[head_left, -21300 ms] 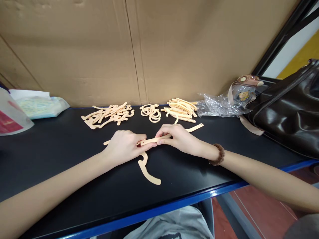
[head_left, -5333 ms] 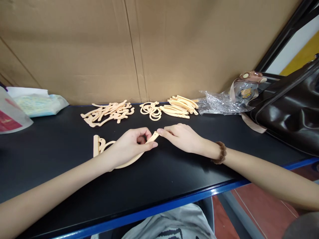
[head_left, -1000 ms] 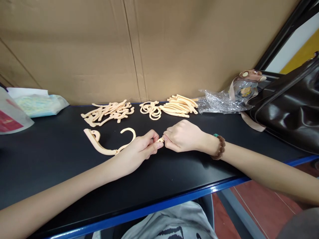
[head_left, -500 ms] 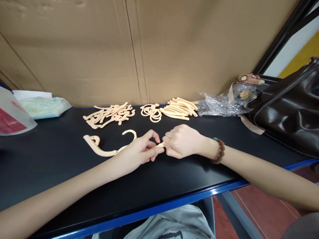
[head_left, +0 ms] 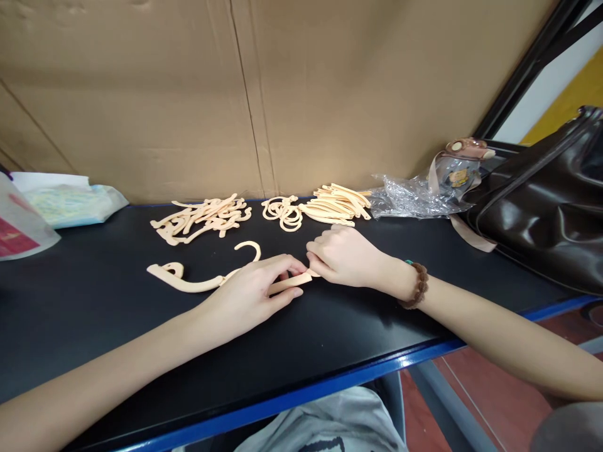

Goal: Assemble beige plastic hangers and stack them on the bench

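Note:
A peach plastic clothes hanger (head_left: 188, 285) lies partly under my left hand (head_left: 257, 285), its curved hook (head_left: 254, 246) pointing away from me and one arm reaching left. The other arm shows between the thumb and fingers of my left hand, which are closed on it. At that arm's right end, my right hand (head_left: 346, 256) is curled into a fist with its knuckles up. A small peach part (head_left: 313, 273) pokes out of this fist and meets the arm's end; the rest of it is hidden.
Behind my hands lie a pile of hanger arms (head_left: 202, 216), several hooks (head_left: 285, 213) and a stack of slim peach strips (head_left: 336, 204). Clear plastic wrap (head_left: 405, 196), a bottle (head_left: 456, 172) and a dark bag (head_left: 541, 207) stand right. A tissue pack (head_left: 70, 204) lies left, before cardboard (head_left: 164, 94).
The left fingers have closed further round the hanger arm, and more of its end now shows. My right fist has risen slightly. The hanger's left arm has tilted a little, and the view shifted slightly.

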Motion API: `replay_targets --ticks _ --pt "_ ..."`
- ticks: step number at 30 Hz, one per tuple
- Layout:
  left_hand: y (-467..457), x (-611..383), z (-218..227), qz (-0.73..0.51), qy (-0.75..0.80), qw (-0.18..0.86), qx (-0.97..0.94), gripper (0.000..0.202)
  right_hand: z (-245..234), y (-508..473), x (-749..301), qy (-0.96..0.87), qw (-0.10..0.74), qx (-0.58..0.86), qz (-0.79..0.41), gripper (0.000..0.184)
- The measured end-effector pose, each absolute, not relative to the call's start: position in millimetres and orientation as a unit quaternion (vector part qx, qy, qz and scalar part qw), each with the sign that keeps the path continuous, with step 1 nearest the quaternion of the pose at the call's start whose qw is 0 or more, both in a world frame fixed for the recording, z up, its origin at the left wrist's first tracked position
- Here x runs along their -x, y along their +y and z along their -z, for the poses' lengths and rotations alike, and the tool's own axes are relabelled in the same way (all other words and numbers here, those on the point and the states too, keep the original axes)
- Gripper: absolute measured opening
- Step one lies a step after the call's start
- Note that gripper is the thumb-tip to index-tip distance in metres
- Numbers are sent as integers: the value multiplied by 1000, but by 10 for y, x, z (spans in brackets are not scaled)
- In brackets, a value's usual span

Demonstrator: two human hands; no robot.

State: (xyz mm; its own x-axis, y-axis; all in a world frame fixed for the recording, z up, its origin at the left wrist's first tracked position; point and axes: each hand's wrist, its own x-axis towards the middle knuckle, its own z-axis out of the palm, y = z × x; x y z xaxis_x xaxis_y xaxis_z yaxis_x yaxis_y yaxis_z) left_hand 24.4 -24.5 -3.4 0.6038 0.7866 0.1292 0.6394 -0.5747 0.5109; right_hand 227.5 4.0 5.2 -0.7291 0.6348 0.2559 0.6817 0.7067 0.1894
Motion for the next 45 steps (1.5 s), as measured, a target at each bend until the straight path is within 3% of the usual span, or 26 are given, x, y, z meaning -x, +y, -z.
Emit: replay_targets --ticks 7,12,19,27,36,40,45 --pt "-211 -226 63 -152 332 180 -913 34 1 42 -2321 -894 56 407 180 21" --pt "-160 -180 26 -133 263 102 -950 39 -47 51 -2433 -895 11 409 176 15" --pt "65 -4 47 -96 280 50 -954 46 -67 62 -2483 -905 -19 393 161 16" --pt "109 50 32 -136 280 115 -943 57 -55 -23 -2425 -898 -19 407 166 16" --pt "72 0 15 -171 312 214 -910 47 -47 11 -2334 -885 58 423 185 15" --pt "-4 -53 -6 -184 340 252 -887 41 -127 -32 -2329 -834 72 511 195 27" --pt "-90 -119 -24 -232 348 363 -832 39 -167 -89 -2365 -783 30 586 207 38"
